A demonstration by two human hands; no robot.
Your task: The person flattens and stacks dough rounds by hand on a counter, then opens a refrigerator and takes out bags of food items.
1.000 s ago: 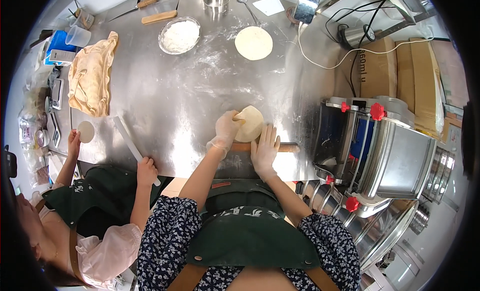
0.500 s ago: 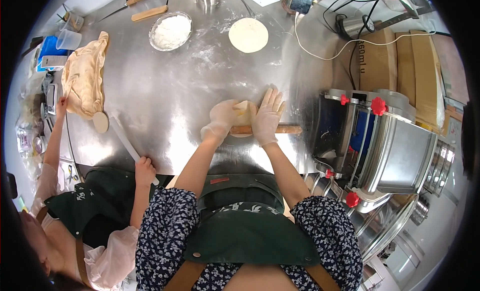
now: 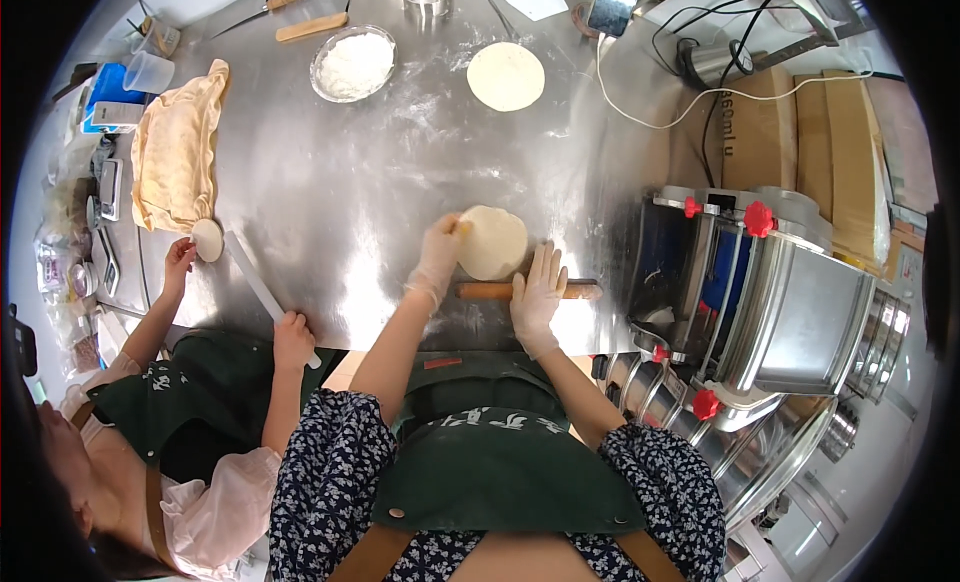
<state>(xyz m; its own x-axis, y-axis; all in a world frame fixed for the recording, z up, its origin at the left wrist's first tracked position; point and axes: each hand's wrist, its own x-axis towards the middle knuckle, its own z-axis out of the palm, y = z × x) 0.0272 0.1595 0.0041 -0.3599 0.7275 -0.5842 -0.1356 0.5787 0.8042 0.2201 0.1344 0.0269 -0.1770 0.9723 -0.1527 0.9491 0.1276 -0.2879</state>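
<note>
My left hand [image 3: 437, 257], in a clear glove, pinches the left edge of a round, flat dough sheet [image 3: 494, 244] on the steel table. Just on the near side of that sheet lies a wooden rolling pin [image 3: 483, 292]. Across its right part rests my gloved right hand [image 3: 538, 294], palm down with fingers stretched out. A second rolled dough round [image 3: 506, 77] lies farther back. To its left stands a bowl of white flour [image 3: 354, 65].
At left, a co-worker's hand [image 3: 180, 256] touches a small dough round [image 3: 207, 240] beside a big folded dough slab [image 3: 180, 147]; the other grips a white rolling pin [image 3: 255, 282]. A steel roller machine [image 3: 790, 292] stands at right. A white cable [image 3: 640, 119] crosses the back right.
The rolling pin and my right hand have come nearer to me, off the dough, which now lies uncovered. The co-worker's one hand has moved from the slab's edge to the small dough round.
</note>
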